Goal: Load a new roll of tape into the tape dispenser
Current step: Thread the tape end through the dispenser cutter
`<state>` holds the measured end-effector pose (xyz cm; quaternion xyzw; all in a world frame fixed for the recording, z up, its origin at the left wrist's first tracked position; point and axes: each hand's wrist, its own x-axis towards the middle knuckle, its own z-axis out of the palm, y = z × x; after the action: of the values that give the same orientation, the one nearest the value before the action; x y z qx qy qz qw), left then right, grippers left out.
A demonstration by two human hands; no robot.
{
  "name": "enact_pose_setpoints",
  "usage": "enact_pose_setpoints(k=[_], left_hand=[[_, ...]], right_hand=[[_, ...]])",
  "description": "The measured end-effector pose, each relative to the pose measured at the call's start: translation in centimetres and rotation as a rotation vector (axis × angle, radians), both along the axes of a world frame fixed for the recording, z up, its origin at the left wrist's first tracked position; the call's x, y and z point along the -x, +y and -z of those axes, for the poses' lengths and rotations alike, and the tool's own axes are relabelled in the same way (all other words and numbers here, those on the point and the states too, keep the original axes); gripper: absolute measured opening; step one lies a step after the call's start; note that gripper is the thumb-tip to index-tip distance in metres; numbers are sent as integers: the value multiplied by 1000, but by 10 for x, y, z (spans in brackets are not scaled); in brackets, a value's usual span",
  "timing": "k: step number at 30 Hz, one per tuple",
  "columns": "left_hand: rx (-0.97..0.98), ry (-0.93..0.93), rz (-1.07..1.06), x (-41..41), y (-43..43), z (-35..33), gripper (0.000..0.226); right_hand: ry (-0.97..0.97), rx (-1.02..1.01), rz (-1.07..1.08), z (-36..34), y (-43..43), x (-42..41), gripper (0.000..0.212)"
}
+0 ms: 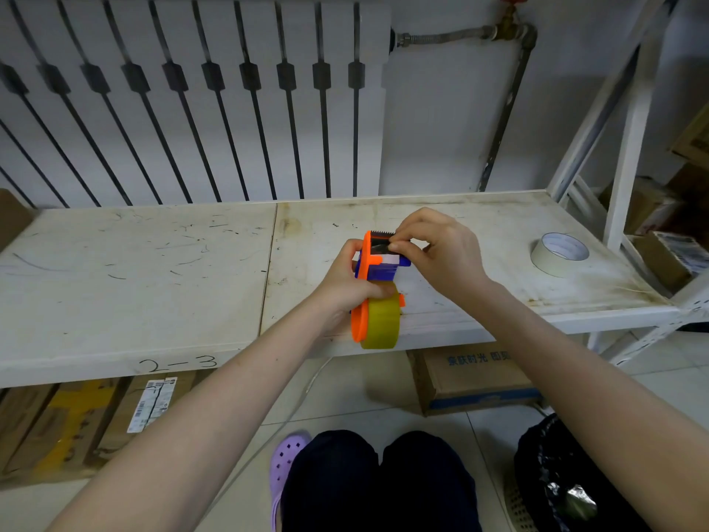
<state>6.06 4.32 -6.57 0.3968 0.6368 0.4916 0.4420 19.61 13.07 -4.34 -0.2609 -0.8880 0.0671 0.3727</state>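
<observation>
An orange and blue tape dispenser (378,264) is held above the front edge of a white shelf board (153,263). A yellowish roll of tape (381,320) sits in its lower wheel. My left hand (351,282) grips the dispenser's middle from the left. At the toothed cutter end on top, my right hand (433,251) pinches the tape strip with thumb and forefinger. A second, white roll of tape (558,253) lies flat on the shelf at the right.
A white radiator (192,94) and a pipe (506,105) stand behind the shelf. White rack posts (629,140) rise at the right. Cardboard boxes (472,382) sit under the shelf, and a black bag (568,481) lies on the floor beside my knees.
</observation>
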Motion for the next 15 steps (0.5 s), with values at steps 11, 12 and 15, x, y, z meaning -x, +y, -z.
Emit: enact_pose_setpoints(k=[11,12,15], left_hand=[[25,-83,-92,-12,8,0,67],[25,-96,-107,-13,9,0,64],[29,-110,-126,-13,11,-1,57]], right_hand=[[176,-117,139,24,-14,9,19],[188,-121,148,25,-14,10,19],[199,-141,152,25,-13,10,21]])
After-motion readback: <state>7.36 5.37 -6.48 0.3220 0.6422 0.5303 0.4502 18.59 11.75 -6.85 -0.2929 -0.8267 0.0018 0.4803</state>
